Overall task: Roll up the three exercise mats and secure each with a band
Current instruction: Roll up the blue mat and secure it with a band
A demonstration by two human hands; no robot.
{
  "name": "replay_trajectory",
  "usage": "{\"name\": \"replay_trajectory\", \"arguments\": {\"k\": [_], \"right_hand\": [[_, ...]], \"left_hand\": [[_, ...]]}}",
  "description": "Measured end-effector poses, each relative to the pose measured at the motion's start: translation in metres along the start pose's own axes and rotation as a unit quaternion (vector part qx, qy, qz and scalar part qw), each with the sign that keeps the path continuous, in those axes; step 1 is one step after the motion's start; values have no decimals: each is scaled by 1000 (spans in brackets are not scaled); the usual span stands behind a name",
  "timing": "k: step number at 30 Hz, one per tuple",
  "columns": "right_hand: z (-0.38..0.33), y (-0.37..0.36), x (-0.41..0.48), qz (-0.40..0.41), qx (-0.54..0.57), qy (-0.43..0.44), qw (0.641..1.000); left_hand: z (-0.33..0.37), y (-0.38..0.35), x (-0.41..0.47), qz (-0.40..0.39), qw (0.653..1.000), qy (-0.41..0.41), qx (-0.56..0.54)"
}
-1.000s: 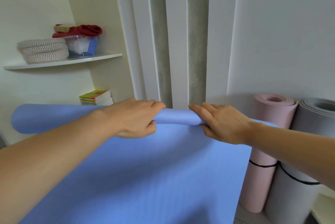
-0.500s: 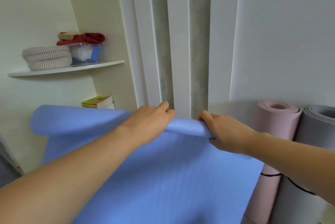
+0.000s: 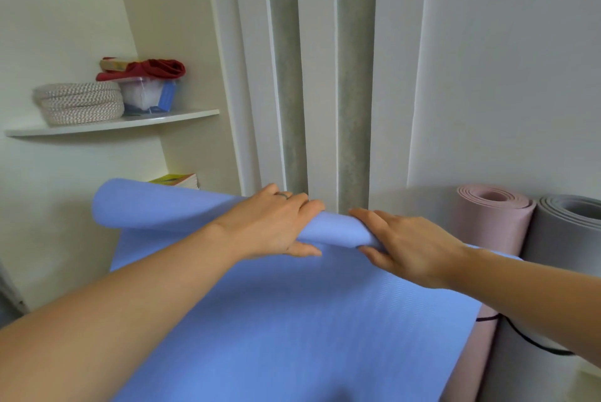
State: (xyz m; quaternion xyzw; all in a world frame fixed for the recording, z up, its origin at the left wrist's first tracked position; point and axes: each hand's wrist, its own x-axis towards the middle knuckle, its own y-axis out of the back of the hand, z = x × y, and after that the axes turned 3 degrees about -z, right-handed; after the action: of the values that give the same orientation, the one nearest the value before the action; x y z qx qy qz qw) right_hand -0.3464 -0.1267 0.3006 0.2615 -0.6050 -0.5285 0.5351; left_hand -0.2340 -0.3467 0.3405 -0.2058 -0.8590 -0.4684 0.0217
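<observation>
Blue mat [image 3: 292, 320]: spread across the lower centre of the frame, its far end curled into a roll at mid-frame. Left hand [image 3: 273, 226]: closed over the roll, fingers on top, thumb beneath. Right hand [image 3: 409, 245]: likewise wrapped around the roll, just beside the left. Pink mat [image 3: 487, 239] and grey mat [image 3: 566, 239]: rolled, stood upright at right, each ringed by a black band [image 3: 533, 343]. Shelf [image 3: 113, 125]: upper left.

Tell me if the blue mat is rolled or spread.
Mostly spread: both hands hold a thin roll at the far end of the blue mat.
</observation>
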Motion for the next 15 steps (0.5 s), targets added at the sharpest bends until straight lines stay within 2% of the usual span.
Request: {"name": "replay_trajectory", "arguments": {"k": [4,9,13,15], "right_hand": [[-3,3,-1,-46,68,-33,996],[-6,8,10,-75,156,-120,978],[-17,7,16,-110,92,-128,981],[-20,4,15,-100,24,-114,988]], "left_hand": [[9,-4,-6,-16,1000,6,-1],[14,7,4,-120,990,48,-60],[22,12,16,-117,987,109,-31],[30,10,17,-68,990,123,3]]}}
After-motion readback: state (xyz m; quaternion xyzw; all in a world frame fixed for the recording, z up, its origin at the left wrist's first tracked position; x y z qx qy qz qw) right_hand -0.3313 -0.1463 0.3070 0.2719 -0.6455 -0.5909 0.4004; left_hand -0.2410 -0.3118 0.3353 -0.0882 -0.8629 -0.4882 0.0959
